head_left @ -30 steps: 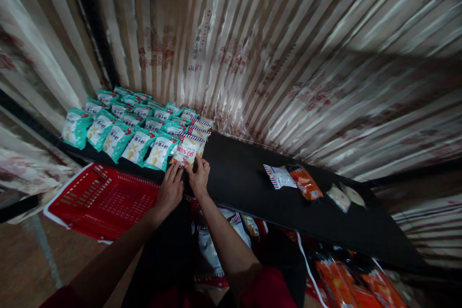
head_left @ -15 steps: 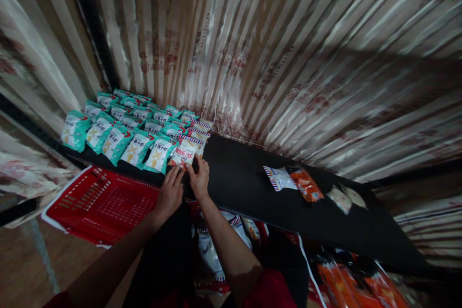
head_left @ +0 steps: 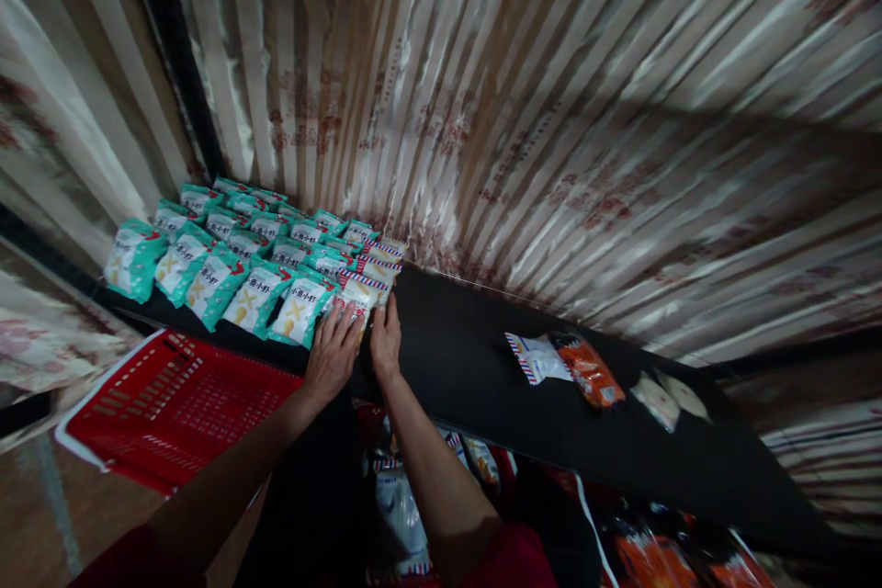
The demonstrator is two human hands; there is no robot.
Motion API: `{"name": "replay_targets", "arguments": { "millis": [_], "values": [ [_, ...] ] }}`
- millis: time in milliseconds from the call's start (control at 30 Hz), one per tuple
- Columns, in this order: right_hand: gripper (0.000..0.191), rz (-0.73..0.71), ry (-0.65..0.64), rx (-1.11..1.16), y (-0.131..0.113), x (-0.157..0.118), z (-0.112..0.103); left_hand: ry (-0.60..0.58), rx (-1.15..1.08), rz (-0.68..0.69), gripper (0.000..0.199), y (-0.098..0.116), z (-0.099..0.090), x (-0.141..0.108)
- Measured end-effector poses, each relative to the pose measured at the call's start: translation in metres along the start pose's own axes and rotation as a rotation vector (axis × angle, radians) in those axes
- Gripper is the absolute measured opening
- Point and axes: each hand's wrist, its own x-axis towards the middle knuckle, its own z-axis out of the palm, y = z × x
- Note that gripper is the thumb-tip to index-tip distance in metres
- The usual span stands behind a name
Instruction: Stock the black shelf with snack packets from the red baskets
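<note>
Rows of teal and white snack bags (head_left: 303, 303) stand at the left end of a black shelf (head_left: 455, 340). Beside them, on their right, is a short column of cream bags with striped edges (head_left: 377, 270). My left hand (head_left: 335, 351) lies with fingers spread over the face of the front cream bag (head_left: 357, 292). Upright along that bag's right side is my right hand (head_left: 386, 338), its fingers close together and not wrapped round anything.
Further right on the shelf lie a white striped bag (head_left: 542, 358), an orange bag (head_left: 591, 371) and two pale packets (head_left: 658, 400). Below are a red basket (head_left: 186, 404) and more bags (head_left: 400, 514). Pleated curtains (head_left: 482, 92) hang behind.
My left hand has moved from the front bag's lower edge onto its face. My right hand has shifted from its lower corner to its right side. The view has shifted slightly.
</note>
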Motion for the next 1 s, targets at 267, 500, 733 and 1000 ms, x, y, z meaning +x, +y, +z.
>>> {"name": "replay_targets", "arguments": {
  "millis": [267,500,733,1000],
  "values": [
    [0.055,-0.061,-0.013,-0.040,0.003,-0.003,0.014,0.008,0.002,-0.090,0.045,-0.003,0.011,0.001],
    [0.056,-0.062,0.015,-0.010,0.000,-0.001,0.012,-0.010,0.027,-0.136,0.045,0.000,0.007,0.003],
    [0.059,-0.004,0.018,0.034,-0.005,0.013,0.013,0.006,0.019,-0.131,0.047,-0.002,0.009,0.001],
    [0.064,-0.003,0.000,0.111,-0.003,0.026,0.009,0.004,0.003,-0.142,0.046,-0.001,0.009,0.001]
  ]
}}
